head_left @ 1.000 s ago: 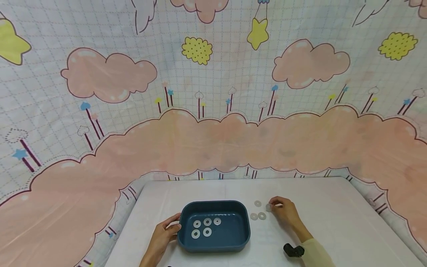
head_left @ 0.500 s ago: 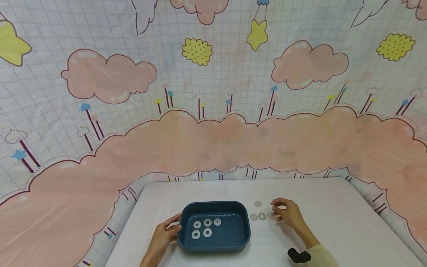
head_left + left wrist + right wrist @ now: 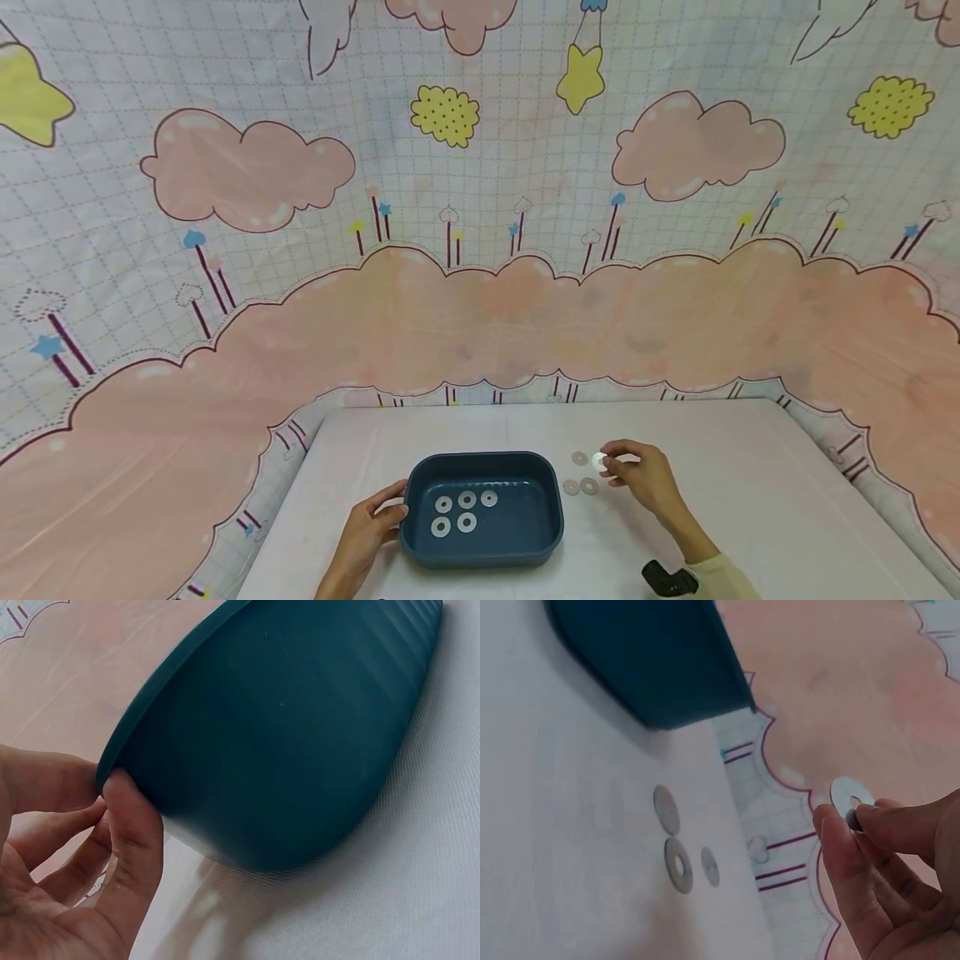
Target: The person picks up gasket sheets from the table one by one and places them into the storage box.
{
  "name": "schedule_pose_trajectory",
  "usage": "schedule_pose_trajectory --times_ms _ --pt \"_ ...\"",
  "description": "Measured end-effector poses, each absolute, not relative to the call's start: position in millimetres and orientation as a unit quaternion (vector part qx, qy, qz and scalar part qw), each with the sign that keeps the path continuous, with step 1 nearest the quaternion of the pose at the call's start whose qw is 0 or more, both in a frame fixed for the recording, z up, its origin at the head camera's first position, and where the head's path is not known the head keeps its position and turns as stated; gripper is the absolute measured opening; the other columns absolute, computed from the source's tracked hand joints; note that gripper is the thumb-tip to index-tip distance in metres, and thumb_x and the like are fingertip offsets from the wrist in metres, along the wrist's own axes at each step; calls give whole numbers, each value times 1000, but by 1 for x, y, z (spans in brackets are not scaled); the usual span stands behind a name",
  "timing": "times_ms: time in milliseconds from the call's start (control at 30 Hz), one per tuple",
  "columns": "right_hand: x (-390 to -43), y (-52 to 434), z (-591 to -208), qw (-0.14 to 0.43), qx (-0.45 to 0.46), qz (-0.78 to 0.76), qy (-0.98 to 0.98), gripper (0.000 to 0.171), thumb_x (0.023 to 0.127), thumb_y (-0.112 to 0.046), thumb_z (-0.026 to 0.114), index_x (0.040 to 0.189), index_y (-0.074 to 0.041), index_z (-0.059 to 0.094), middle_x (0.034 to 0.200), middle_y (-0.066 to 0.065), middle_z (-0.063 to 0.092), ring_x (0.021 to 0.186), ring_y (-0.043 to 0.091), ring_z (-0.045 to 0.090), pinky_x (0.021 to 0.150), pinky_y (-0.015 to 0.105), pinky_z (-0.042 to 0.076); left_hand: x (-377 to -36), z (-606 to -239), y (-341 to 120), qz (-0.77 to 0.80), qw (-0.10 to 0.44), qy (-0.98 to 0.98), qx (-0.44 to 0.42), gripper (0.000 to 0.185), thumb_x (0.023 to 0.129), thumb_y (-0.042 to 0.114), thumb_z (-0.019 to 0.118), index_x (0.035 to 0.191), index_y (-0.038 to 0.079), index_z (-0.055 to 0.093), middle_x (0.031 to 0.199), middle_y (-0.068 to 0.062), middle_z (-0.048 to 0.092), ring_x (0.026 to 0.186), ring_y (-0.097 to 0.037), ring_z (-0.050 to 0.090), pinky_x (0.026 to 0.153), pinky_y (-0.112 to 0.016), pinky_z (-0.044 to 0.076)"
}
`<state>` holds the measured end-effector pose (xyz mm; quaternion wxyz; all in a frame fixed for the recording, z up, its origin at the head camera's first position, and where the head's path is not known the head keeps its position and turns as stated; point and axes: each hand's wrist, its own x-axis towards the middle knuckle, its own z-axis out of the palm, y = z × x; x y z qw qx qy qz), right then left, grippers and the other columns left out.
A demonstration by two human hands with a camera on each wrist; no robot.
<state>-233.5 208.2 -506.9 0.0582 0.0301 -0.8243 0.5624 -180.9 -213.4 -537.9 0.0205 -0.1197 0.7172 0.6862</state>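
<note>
A dark blue rectangular tray stands on the white-covered table, with several flat metal washers lying in its left half. My left hand pinches the tray's left rim between thumb and fingers; the left wrist view shows the thumb against the outer wall. To the right of the tray, my right hand holds one washer between thumb and fingertips, raised above the table. Three more washers lie flat on the cloth between the tray and that hand.
White cloth covers the table. Behind it hangs a patterned curtain with clouds and stars. A black object sits at the right wrist, by the sleeve.
My right hand has lifted a washer off the table; a second ago its fingers were on it at the cloth. Left hand and tray have stayed in place.
</note>
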Motion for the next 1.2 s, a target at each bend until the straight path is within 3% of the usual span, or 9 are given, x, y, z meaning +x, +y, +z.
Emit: schedule_pose_trajectory --times_ms 833,1200 --pt "-219 165 -469 11 46 644 -764 24 89 -1 67 111 7 67 105 21 68 76 20 74 65 27 59 -182 -535 -214 688 22 716 -113 48 89 3 62 136 -1 56 123 -14 59 87 -18 63 70 -31 55" --pt "-216 142 -467 -34 59 665 -744 24 90 1 64 113 10 66 97 17 67 78 25 74 68 30 60 -182 -537 -214 687 24 716 -118 47 89 3 63 136 -1 56 124 -15 58 89 -19 63 71 -31 55"
